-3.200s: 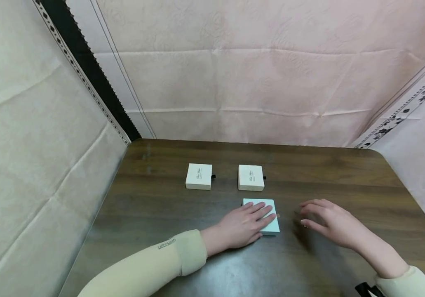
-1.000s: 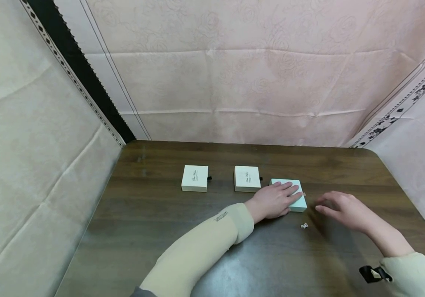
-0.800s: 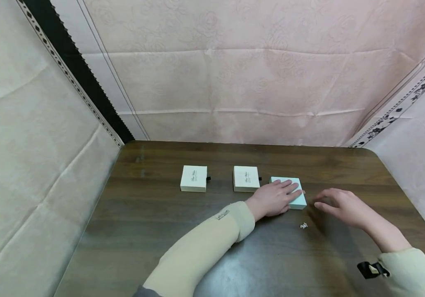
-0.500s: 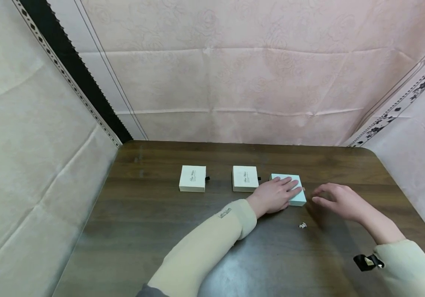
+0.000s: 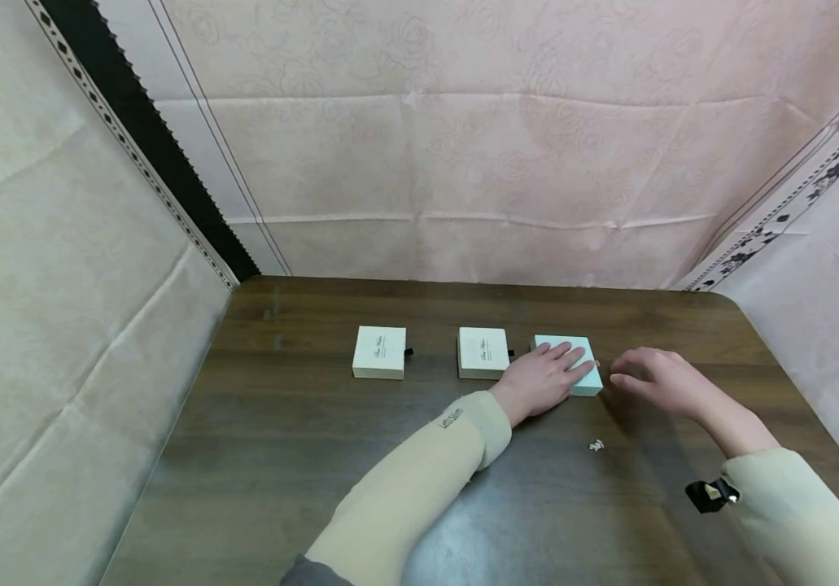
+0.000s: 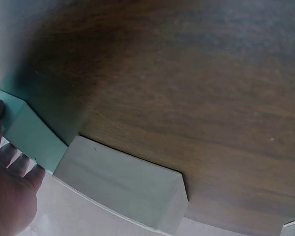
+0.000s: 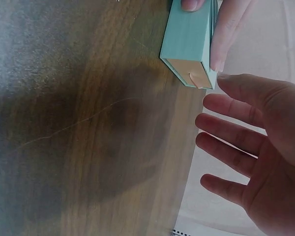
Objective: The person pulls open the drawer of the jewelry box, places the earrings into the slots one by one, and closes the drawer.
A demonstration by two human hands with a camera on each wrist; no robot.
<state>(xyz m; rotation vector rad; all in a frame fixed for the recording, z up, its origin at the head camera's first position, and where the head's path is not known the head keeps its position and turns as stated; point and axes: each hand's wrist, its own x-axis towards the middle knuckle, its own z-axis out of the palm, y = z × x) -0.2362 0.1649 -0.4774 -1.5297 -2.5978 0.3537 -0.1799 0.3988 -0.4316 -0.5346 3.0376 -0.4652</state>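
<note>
My left hand (image 5: 539,379) lies over a light teal box (image 5: 587,386), its fingers straight and spread across the top. The thumb touches the near side of the teal box (image 7: 184,37) in the right wrist view. The box's right end is pale, with a thin ribbon loop (image 7: 192,80) on it. My right hand (image 5: 661,380) hovers just right of that end, fingers loosely bent and holding nothing. To the left of the teal box is a white box (image 5: 482,350) with printed text and a black tab. A matching white box (image 5: 379,352) sits farther left.
A tiny whitish object (image 5: 596,445) lies on the brown wooden table (image 5: 280,464), nearer me than the teal box. Pale cloth (image 5: 507,163) hangs behind the table's far edge, with more cloth at both sides. A black strap (image 5: 712,495) is at my right sleeve.
My left hand has slid the teal box away from me and rightward, into line with the white boxes. My right hand has moved forward alongside. The tiny whitish object has come into view.
</note>
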